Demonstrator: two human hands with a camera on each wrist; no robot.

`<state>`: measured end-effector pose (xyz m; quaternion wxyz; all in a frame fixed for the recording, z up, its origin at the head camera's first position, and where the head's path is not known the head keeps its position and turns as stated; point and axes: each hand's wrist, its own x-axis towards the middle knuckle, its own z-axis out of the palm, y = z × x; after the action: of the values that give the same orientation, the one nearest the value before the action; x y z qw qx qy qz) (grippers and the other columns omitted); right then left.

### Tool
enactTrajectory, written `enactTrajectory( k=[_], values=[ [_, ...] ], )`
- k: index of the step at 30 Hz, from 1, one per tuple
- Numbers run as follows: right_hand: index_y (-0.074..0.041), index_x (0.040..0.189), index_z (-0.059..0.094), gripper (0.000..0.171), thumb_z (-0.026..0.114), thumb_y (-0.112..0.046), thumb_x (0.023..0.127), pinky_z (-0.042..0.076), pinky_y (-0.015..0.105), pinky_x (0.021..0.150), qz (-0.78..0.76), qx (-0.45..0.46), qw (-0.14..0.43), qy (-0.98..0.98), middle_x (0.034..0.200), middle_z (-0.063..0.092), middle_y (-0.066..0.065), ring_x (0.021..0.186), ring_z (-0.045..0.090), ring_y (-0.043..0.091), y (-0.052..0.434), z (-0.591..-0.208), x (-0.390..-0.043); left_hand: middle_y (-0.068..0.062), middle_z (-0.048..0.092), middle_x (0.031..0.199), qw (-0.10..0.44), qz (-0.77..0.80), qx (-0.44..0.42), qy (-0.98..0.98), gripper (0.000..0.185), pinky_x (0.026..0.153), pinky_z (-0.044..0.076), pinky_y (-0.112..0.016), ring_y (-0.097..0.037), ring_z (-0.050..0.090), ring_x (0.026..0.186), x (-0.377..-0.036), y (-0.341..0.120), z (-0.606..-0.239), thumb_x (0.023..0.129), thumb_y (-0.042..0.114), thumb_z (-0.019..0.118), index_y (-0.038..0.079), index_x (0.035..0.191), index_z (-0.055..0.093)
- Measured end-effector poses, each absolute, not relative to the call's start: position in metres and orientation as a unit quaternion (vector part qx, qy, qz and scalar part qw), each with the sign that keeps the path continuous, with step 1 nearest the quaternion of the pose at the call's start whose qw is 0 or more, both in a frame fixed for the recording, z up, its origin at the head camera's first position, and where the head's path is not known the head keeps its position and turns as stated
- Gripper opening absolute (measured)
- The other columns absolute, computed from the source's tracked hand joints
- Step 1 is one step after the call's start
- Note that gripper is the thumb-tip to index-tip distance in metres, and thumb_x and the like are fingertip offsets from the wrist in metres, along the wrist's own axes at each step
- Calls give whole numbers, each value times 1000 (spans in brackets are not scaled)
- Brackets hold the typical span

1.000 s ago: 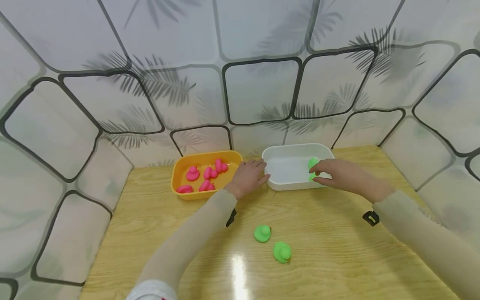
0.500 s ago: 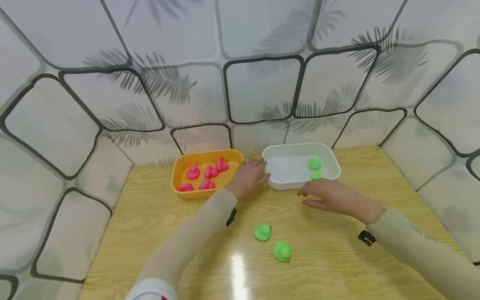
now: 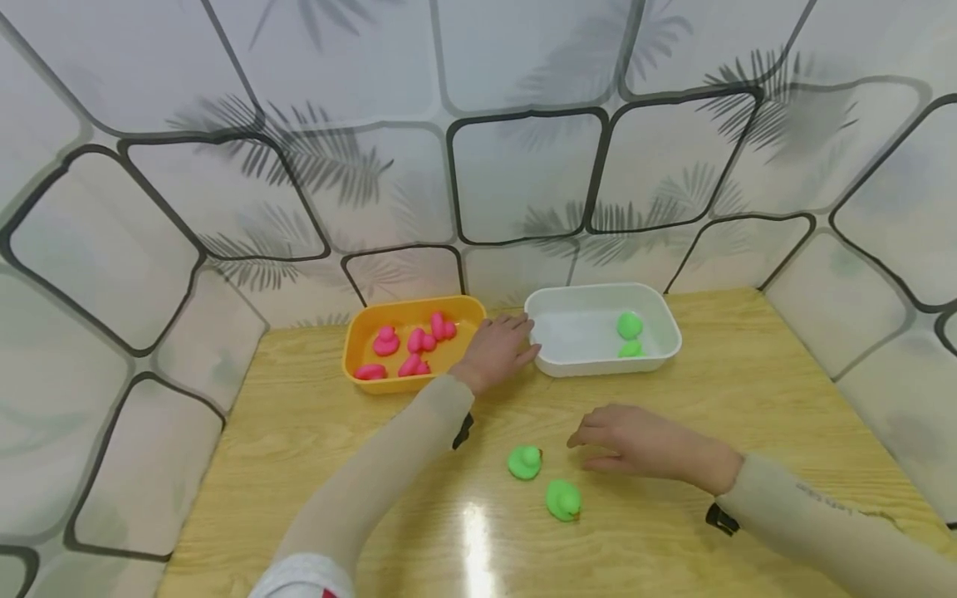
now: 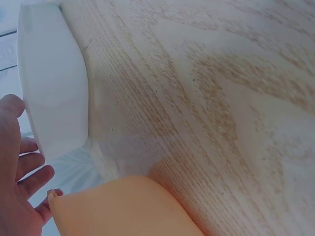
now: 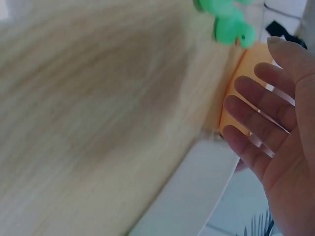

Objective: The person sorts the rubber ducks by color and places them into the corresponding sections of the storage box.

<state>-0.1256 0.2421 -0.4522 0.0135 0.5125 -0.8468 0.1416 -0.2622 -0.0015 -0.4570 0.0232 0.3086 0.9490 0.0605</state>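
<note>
My left hand point(image 3: 494, 355) lies between the orange tray point(image 3: 345, 357) and the white tray point(image 3: 557, 368). In the left wrist view its fingers are loosely spread, the thumb at the white tray's rim and the little finger at the orange rim. My right hand point(image 3: 635, 444) hovers over the table with extended fingers and holds nothing. Left of it are a green toy duck point(image 3: 525, 462) and a second green duck point(image 3: 563, 500), both apart from the hand. Two more green ducks, one a round green shape point(image 3: 629, 325), lie at the white tray's right end.
Several pink toy ducks point(image 3: 385, 340) lie in the orange tray. Both trays stand at the back of the wooden table point(image 3: 299, 448), close to a patterned wall point(image 3: 523, 183). Side walls flank the table left and right.
My right hand has left the white tray and come down and left toward the two green ducks on the table. Both ducks in the white tray now show. The left hand has stayed in place.
</note>
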Motion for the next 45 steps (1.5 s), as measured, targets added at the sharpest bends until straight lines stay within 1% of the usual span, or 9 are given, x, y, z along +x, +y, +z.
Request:
enactTrajectory(
  k=[6, 11, 17, 26, 36, 40, 45],
  values=[
    [-15, 120, 72, 28, 71, -34, 100, 56, 27, 83, 154, 538, 5, -829, 107, 71, -6, 96, 65, 7, 232, -459, -113, -8, 42, 164, 19, 56, 310, 949, 59, 121, 34, -51, -29, 43, 148, -261, -1, -455, 110, 48, 46, 11, 155, 49],
    [-16, 122, 72, 31, 72, -37, 99, 54, 22, 83, 155, 561, 24, -813, 107, 68, -8, 94, 63, 4, 227, -465, -106, -8, 42, 164, 21, 57, 310, 949, 58, 122, 34, -51, -28, 42, 148, -261, -1, -455, 110, 48, 45, 11, 155, 49],
    [-18, 120, 72, 30, 74, -37, 97, 53, 21, 84, 142, 578, 36, -802, 106, 67, -9, 93, 63, 4, 223, -468, -100, -7, 43, 164, 18, 54, 310, 949, 59, 121, 34, -51, -28, 43, 148, -262, 0, -457, 110, 48, 45, 11, 155, 50],
    [-21, 121, 73, 29, 75, -36, 97, 51, 18, 83, 138, 570, 10, -810, 106, 66, -11, 91, 60, 1, 223, -472, -95, -7, 43, 164, 18, 47, 305, 951, 59, 122, 34, -50, -28, 43, 148, -262, 1, -458, 110, 49, 45, 12, 155, 50],
    [-20, 117, 73, 27, 80, -30, 93, 51, 17, 81, 141, 580, 36, -801, 100, 65, -12, 88, 59, 1, 220, -471, -92, -7, 42, 164, 20, 47, 309, 950, 59, 122, 34, -51, -27, 42, 148, -261, 0, -458, 110, 49, 45, 11, 156, 49],
    [-20, 118, 73, 28, 80, -31, 93, 50, 17, 80, 141, 575, 28, -806, 101, 65, -12, 88, 59, 0, 221, -471, -92, -8, 44, 163, 12, 51, 313, 948, 58, 121, 35, -51, -28, 44, 146, -261, -1, -457, 110, 48, 46, 11, 155, 50],
    [-21, 119, 73, 28, 78, -31, 94, 50, 18, 79, 138, 565, 2, -813, 101, 65, -12, 88, 57, -1, 222, -469, -94, -8, 44, 163, 12, 55, 314, 948, 58, 120, 36, -51, -28, 44, 146, -260, -1, -455, 110, 47, 46, 10, 154, 51]
  ],
)
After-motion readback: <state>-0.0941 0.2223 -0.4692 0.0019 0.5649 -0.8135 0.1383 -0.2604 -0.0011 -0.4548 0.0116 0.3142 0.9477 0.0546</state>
